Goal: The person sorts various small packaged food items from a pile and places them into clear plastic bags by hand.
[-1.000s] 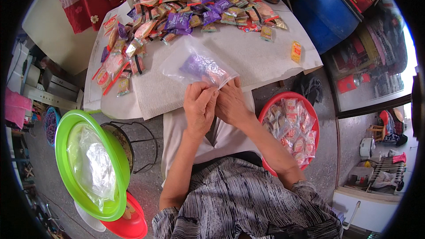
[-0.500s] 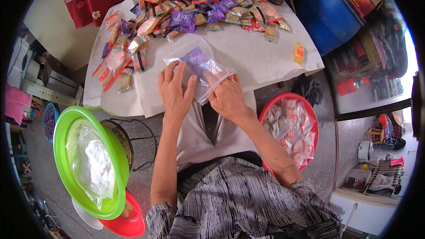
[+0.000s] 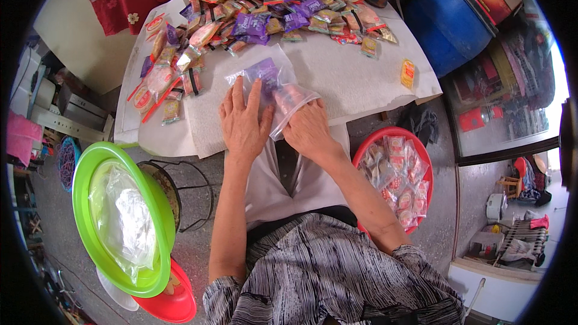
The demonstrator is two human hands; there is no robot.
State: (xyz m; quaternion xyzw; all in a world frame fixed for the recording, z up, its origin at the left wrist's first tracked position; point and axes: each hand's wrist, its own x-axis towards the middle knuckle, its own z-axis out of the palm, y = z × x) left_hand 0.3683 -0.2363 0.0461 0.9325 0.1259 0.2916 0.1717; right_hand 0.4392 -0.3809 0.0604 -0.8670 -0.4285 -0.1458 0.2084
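Note:
A clear zip bag (image 3: 289,70) lies near the table's front edge, its mouth toward me and to the right. Inside it shows a purple packet (image 3: 265,72). My left hand (image 3: 244,117) rests on the bag's left side, fingers stretched out and pressing over the purple packet. Part of my right hand (image 3: 310,129) is in the bag's mouth; its fingers blur behind the plastic, and whether they grip anything is unclear. Beyond the bag is a large heap of small wrapped snack packets (image 3: 253,24), among them purple, yellow and pink ones.
One yellow packet (image 3: 407,74) lies apart at the table's right. A green basin (image 3: 81,216) with clear plastic bags stands at my left, a red basin (image 3: 428,174) of filled bags at my right. Beyond the table's right side is a blue barrel (image 3: 445,24).
My left hand has slid slightly forward and right, its fingers now stretched over the purple packet. My right hand is a little deeper in the bag's mouth.

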